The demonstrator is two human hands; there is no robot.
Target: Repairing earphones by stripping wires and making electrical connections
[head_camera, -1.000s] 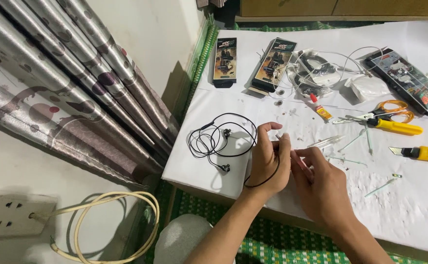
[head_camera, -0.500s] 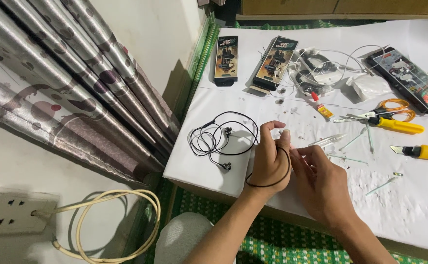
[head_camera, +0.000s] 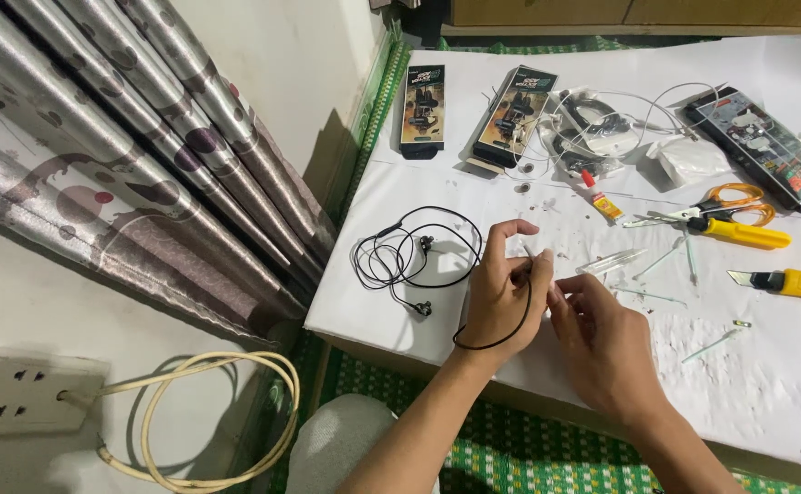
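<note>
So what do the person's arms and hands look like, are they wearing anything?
Both arms are bare all the way to the bottom edge of the picture: no sleeves show. The left hand and right hand have no gloves, and no rings, watch or bracelet can be seen. The fingers are slim, with short plain nails and no polish. No marks or plasters show on either arm.

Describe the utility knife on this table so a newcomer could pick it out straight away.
Start at the white table and look to its right edge, beyond the person's right hand. The utility knife lies flat there, below the orange-handled scissors. Both it and the yellow-handled tool above it are yellow, but only the knife ends in a short, dark, angled blade pointing left.
</note>
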